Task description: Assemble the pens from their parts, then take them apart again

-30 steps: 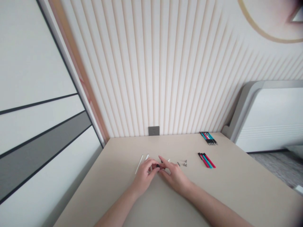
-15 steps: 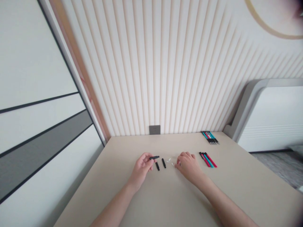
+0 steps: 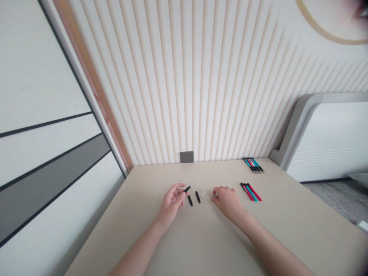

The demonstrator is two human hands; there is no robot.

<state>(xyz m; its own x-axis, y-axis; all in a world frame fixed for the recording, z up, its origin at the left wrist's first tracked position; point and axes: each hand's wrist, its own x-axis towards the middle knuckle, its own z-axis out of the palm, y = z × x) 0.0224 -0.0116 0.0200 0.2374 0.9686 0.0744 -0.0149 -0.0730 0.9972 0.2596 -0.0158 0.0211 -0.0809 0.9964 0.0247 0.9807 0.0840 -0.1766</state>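
My left hand point(image 3: 170, 202) is closed around a short black pen grip point(image 3: 187, 189), its free end tilted up to the right. Just under that hand's fingertips a second black pen grip point(image 3: 190, 201) lies on the table, and a third black grip point(image 3: 198, 197) rests a little to its right. Several tiny white plastic pieces point(image 3: 203, 194) are scattered between the hands. My right hand point(image 3: 227, 199) is beside them, thumb and fingers pinched together low over the tabletop. Something small and pale shows at its fingertips, too small to name.
Beyond my right hand lie several red and teal pen barrels point(image 3: 251, 192) side by side. Farther back is a row of assembled pens point(image 3: 253, 165). The beige table point(image 3: 184, 237) meets a ribbed wall with a dark socket point(image 3: 186, 156). A white cabinet point(image 3: 54, 214) borders the left.
The pen grip in my left hand has turned from nearly level to tilted up. My right fingers have drawn closer together near the white pieces. The view has shifted slightly.
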